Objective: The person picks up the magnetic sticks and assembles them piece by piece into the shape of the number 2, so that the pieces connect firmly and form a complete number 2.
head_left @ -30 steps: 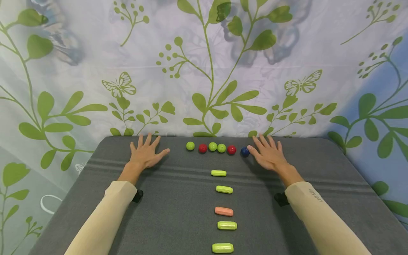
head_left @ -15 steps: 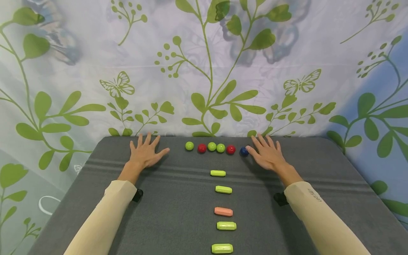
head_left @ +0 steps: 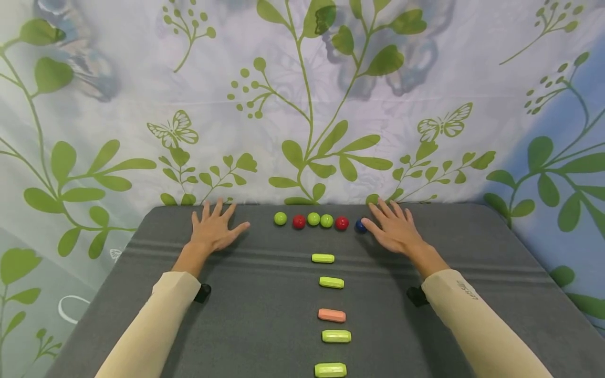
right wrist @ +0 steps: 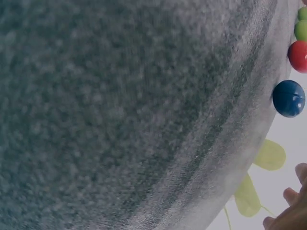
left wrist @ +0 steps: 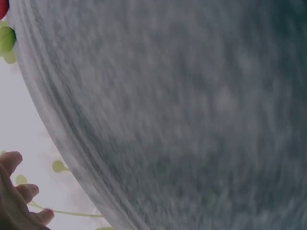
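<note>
My left hand (head_left: 211, 231), fingers spread, is at the far left of the grey table and holds nothing. On the far right my right hand (head_left: 396, 229) is spread too, its thumb overlapping the blue ball (head_left: 361, 226) in the head view. In the right wrist view that blue ball (right wrist: 289, 98) shows whole, apart from the fingertips (right wrist: 290, 195). Leftward from it runs a row: a red ball (head_left: 342, 223), two green balls (head_left: 326, 220), another red ball (head_left: 299, 221) and a green ball (head_left: 280, 218). The left wrist view catches fingertips (left wrist: 29, 191) at its lower left edge.
Down the middle of the grey table (head_left: 264, 315) lies a column of short ribbed sticks: several yellow-green ones, such as the farthest stick (head_left: 323, 258), and one orange stick (head_left: 332, 315). A leaf-patterned curtain (head_left: 212, 105) hangs directly behind the table's far edge.
The head view has shifted slightly. Both hands keep their spread pose, and the balls and sticks stay where they were on the table.
</note>
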